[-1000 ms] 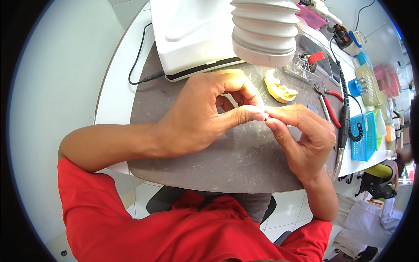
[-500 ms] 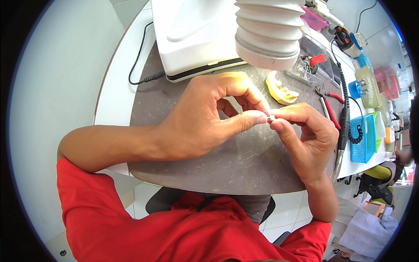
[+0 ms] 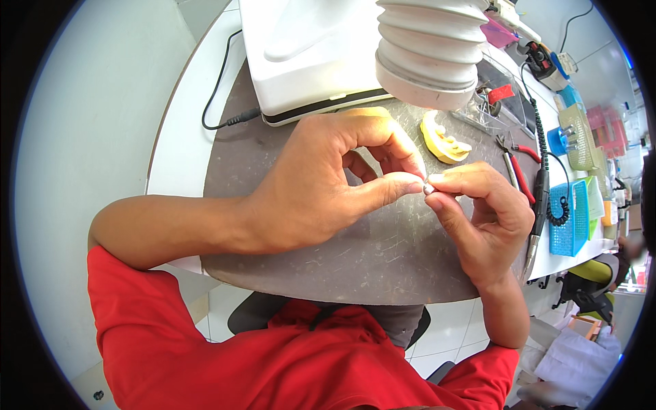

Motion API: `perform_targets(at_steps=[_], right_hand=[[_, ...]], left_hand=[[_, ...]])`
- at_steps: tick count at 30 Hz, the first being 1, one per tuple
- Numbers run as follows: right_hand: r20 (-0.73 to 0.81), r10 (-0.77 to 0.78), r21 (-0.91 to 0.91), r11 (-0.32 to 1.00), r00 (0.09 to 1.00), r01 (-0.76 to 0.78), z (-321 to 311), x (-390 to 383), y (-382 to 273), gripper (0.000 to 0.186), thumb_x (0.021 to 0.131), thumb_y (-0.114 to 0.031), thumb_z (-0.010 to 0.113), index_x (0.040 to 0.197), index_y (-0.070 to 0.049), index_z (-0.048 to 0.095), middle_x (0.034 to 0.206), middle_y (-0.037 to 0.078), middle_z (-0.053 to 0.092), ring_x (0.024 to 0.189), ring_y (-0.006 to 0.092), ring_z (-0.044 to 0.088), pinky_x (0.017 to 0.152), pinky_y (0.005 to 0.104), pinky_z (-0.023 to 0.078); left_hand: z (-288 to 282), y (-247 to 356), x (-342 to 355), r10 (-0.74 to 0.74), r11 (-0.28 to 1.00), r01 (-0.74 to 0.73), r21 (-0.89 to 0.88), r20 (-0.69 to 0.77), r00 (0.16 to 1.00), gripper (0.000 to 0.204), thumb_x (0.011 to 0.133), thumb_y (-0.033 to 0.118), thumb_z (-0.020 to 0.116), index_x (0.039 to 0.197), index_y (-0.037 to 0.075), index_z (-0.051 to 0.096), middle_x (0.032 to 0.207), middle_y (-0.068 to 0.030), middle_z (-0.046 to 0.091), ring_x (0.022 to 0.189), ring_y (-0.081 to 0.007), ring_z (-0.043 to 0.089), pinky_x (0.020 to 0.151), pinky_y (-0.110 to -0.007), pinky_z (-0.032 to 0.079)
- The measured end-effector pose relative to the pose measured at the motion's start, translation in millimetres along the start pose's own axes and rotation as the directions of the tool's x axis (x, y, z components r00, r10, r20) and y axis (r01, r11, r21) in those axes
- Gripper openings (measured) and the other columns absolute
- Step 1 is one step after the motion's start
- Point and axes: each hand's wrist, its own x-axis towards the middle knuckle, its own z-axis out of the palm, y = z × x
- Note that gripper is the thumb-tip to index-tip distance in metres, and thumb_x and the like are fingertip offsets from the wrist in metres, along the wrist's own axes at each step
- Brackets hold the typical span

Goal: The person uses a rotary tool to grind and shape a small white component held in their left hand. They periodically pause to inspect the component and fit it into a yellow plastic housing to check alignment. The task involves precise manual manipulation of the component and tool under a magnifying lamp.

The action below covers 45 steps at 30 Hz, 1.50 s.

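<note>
Over the grey tabletop [image 3: 307, 273], my left hand [image 3: 321, 184] and my right hand [image 3: 488, 212] meet fingertip to fingertip. Between them is a tiny, shiny, silvery-white tooth-like piece [image 3: 428, 188], probably a dental crown. Thumb and index finger of my right hand pinch it from the right. My left thumb and index finger close on its left side, and the fingertips hide part of it. Just beyond my right hand, a yellow dental cast [image 3: 441, 142] with a curved row of teeth lies on the tabletop.
A white ribbed suction hose [image 3: 432, 55] hangs over the work spot. Behind my left hand stands a white box-shaped device [image 3: 307, 75] with a black cable. Red-handled pliers [image 3: 522, 178], a rotary handpiece [image 3: 539, 198] and a blue basket [image 3: 564, 219] lie to the right.
Both hands have shifted very slightly right, and the small piece has turned between the fingertips, now showing a shinier side. The cast and hose appear slightly further right in view.
</note>
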Motion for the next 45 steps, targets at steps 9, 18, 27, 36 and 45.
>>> perform_targets(at_steps=[9, 18, 27, 36, 45], right_hand=[[-0.01, 0.03, 0.039, 0.999, 0.999, -0.029, -1, -4, 2, 0.018, 0.071, 0.005, 0.073, 0.088, 0.003, 0.066, 0.082, 0.009, 0.067, 0.071, 0.0118, 0.063, 0.064, 0.0233, 0.048], [-0.038, 0.029, 0.068, 0.997, 0.999, -0.026, -1, -5, 4, 0.019, 0.07, 0.008, 0.072, 0.087, 0.003, 0.066, 0.083, 0.011, 0.067, 0.073, 0.0132, 0.063, 0.067, 0.0241, 0.048], [-0.019, 0.005, 0.054, 0.999, 1.0, -0.004, 0, -2, 2, 0.018, 0.069, 0.009, 0.071, 0.085, 0.002, 0.067, 0.081, 0.01, 0.066, 0.072, 0.0137, 0.063, 0.064, 0.0243, 0.048], [-0.06, 0.063, 0.046, 0.997, 0.996, -0.06, -1, 0, -5, 0.026, 0.07, 0.006, 0.072, 0.094, 0.0, 0.065, 0.083, 0.008, 0.063, 0.066, 0.012, 0.058, 0.06, 0.0237, 0.046], [-0.443, 0.409, -0.671, 0.439, 0.798, -0.598, -150, -74, 13, 0.033, 0.086, -0.025, 0.067, 0.071, -0.001, 0.049, 0.062, -0.002, 0.045, 0.058, 0.0065, 0.041, 0.052, 0.0227, 0.033]], left_hand=[[-1, 0, 0, 0.016, 1.0, -0.016, 0.007, 0.032, 0.999, 0.007, 0.083, 0.003, 0.065, 0.089, 0.004, 0.061, 0.089, -0.0019, 0.058, 0.084, -0.0087, 0.057, 0.068, -0.022, 0.049], [0, 0, 1, -0.013, 0.999, 0.011, 0.033, 0.063, 0.998, 0.007, 0.083, 0.004, 0.065, 0.088, 0.004, 0.06, 0.088, -0.0014, 0.057, 0.082, -0.0081, 0.056, 0.065, -0.022, 0.048], [1, 5, -2, -0.012, 0.999, 0.016, -0.048, 0.071, 0.997, 0.012, 0.084, 0.003, 0.064, 0.095, 0.002, 0.062, 0.095, -0.0029, 0.06, 0.088, -0.0091, 0.058, 0.069, -0.022, 0.05], [1, 6, 3, -0.112, 0.954, 0.139, -0.267, 0.114, 0.987, 0.011, 0.085, 0.001, 0.063, 0.096, -0.001, 0.062, 0.097, -0.0054, 0.061, 0.09, -0.0101, 0.058, 0.075, -0.025, 0.052], [-5, -2, 9, -0.182, 0.905, 0.224, -0.363, 0.146, 0.972, 0.03, 0.087, 0.002, 0.061, 0.115, -0.002, 0.054, 0.098, -0.0096, 0.061, 0.09, -0.0138, 0.059, 0.071, -0.026, 0.054]])
